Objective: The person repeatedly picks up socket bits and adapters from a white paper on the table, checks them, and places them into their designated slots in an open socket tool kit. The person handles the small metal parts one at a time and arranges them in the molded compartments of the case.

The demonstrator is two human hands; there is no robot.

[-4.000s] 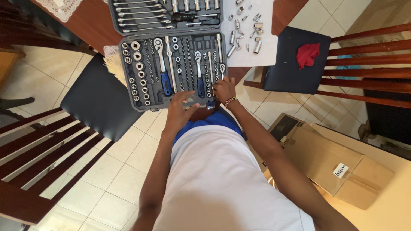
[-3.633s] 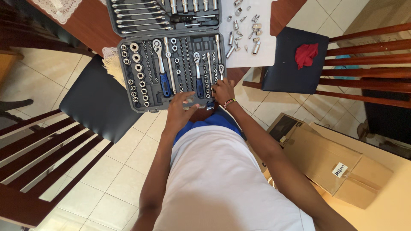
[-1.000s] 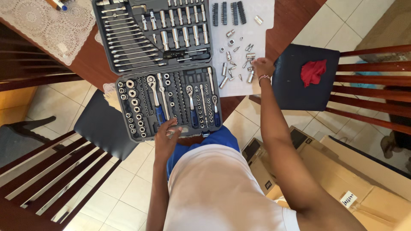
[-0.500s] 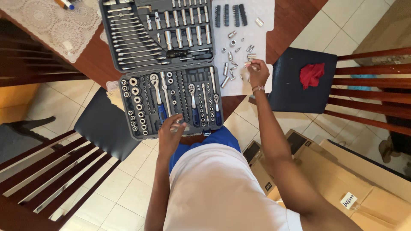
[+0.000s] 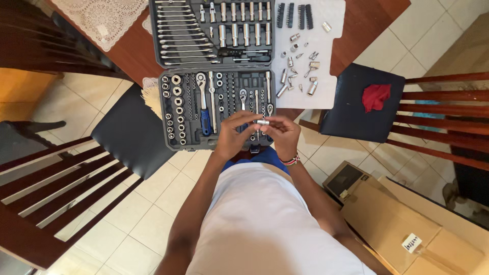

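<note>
Head view: a small silver socket (image 5: 263, 122) is pinched between the fingertips of the left hand (image 5: 232, 136) and the right hand (image 5: 281, 135), so each grip is closed on one end of the piece. It is held just above the near edge of the open grey tool case (image 5: 168, 127), over the row of bit slots beside the short ratchet (image 5: 243, 97).

For a clean hold, the socket is best kept level and pinched at its ends, so that its size and drive hole can be judged before it is lowered; a matching empty recess should be picked out first, since the slots lie close together and a loose piece could roll off the near edge onto the tiled floor (image 5: 137, 219).

Room is tight at the near edge of the bench (image 5: 137, 51): the case overhangs it toward the body. At the right edge, a white sheet (image 5: 326, 91) carries scattered loose sockets (image 5: 311, 87) and is best kept unswept by the forearm. Dark-seated chairs (image 5: 119, 132) stand close at either side, leaving the open space mostly straight above the case.
</note>
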